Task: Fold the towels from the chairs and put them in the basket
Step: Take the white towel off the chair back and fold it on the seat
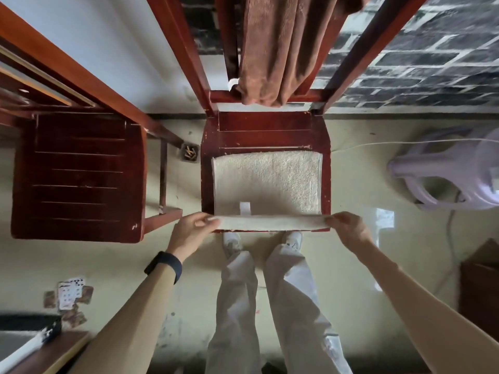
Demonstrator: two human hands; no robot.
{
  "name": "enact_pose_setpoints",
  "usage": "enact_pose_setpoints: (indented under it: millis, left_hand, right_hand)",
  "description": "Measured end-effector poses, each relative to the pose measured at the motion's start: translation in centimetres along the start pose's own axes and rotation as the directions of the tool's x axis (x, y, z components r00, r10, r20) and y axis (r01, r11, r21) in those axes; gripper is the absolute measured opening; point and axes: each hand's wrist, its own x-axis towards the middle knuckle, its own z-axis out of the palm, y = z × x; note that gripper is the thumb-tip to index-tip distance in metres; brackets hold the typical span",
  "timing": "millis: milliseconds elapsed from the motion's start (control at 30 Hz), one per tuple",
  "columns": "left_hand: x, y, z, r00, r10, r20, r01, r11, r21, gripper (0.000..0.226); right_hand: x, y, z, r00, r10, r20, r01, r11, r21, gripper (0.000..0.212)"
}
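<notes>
The cream towel lies flat on the seat of the middle chair, its near edge raised into a strip that I pinch at both ends: my left hand grips the left corner, my right hand the right, with my fingertips partly hidden behind the cloth. A brown towel hangs over this chair's back, its top cut off. 1 more chair stands to the left; between the 2, a small floor box holds brownish bits too small to name. A lilac plastic object at the right is cut off by the edge
</notes>
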Motion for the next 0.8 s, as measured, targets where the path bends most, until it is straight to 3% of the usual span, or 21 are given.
enact_pose_setpoints:
  millis: [100, 233, 400, 633, 800]
  left_hand:
    - [2.4, 1.9, -0.5, 0.998, -0.063, -0.014, 0.056, 0.956, -0.288, 0.023]
    - [6.9, 4.1, 0.0, 0.994, -0.054, -0.091, 0.011, 0.906, -0.424, 0.008]
    - [12.5, 4.9, 1.5, 0.98, -0.016, -0.2, -0.067, 0.912, -0.403, 0.008]
    - [16.9, 3.8, 2.7, 0.958, 0.001, -0.288, -0.068, 0.972, -0.223, 0.038]
    - [17.0, 4.5, 3.2, 0.938, 0.017, -0.347, -0.06, 0.992, -0.115, 0.033]
  right_hand:
    - [2.1, -2.0, -0.6, 0.999, -0.011, -0.031, 0.018, 0.975, 0.222, 0.02]
    - [6.2, -4.1, 0.3, 0.986, -0.085, -0.146, 0.119, 0.961, 0.248, 0.013]
    - [11.7, -5.4, 2.4, 0.95, -0.126, -0.285, 0.187, 0.962, 0.198, 0.029]
    - [15.6, -7.0, 3.6, 0.938, -0.125, -0.324, 0.19, 0.966, 0.177, 0.024]
    - [16.5, -8.0, 4.0, 0.929, -0.119, -0.351, 0.179, 0.973, 0.142, 0.01]
